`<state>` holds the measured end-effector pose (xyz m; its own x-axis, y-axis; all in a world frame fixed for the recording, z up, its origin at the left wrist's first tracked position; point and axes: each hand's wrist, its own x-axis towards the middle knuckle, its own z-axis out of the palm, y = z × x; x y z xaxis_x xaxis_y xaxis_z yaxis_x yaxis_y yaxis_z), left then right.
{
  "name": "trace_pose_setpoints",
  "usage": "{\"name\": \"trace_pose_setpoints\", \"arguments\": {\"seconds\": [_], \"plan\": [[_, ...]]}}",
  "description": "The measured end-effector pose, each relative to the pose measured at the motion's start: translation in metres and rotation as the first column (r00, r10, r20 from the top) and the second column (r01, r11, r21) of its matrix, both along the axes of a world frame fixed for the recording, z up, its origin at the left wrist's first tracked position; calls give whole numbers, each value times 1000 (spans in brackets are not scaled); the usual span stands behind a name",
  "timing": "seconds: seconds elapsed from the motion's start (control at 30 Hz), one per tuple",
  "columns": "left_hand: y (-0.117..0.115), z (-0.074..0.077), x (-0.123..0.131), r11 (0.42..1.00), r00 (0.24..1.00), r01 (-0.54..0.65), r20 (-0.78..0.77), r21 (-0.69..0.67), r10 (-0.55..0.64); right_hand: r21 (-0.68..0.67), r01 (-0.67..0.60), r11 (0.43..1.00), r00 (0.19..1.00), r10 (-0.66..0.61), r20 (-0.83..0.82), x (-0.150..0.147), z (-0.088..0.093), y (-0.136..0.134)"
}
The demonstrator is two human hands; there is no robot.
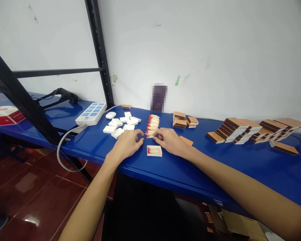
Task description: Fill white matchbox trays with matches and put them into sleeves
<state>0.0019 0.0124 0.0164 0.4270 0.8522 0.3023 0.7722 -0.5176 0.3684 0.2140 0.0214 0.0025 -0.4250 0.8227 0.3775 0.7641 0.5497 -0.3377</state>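
A loose pile of red-tipped matches [152, 125] lies on the blue shelf top [240, 164]. My left hand [127, 143] rests on the shelf with its fingers curled, the fingertips at the pile's near end. My right hand [169, 140] reaches the same end from the other side, fingers pinched at the matches. Between and just in front of both hands sits an open white matchbox tray [154, 151] filled with matches. What each hand grips is too small to make out.
Several empty white trays [120, 125] lie left of the pile. Brown matchbox sleeves [183, 121] sit behind my right hand, one [186, 141] beside it, and long stacks [253, 131] at the right. A white power strip [91, 113] with cable and black shelf posts [100, 50] stand left.
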Motion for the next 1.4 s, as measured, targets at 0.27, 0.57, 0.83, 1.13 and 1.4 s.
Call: {"name": "trace_pose_setpoints", "arguments": {"seconds": [0.27,0.57,0.83,1.13,1.4], "plan": [[1,-6,4,995,994,68,-89,77,-62,-91,46,995,999,-46,8,-3,7,1],[2,-8,4,996,998,59,-38,68,-57,-148,31,988,999,-32,-4,-3,10,-2],[1,-9,3,992,994,98,-56,74,-94,-91,-27,996,999,25,-24,2,3,-3],[2,-8,3,991,989,119,-95,64,-113,20,-65,998,998,66,-20,6,-4,-2],[1,-8,3,988,983,131,-139,80,-120,49,-88,995,996,87,4,4,-4,-1]]}}
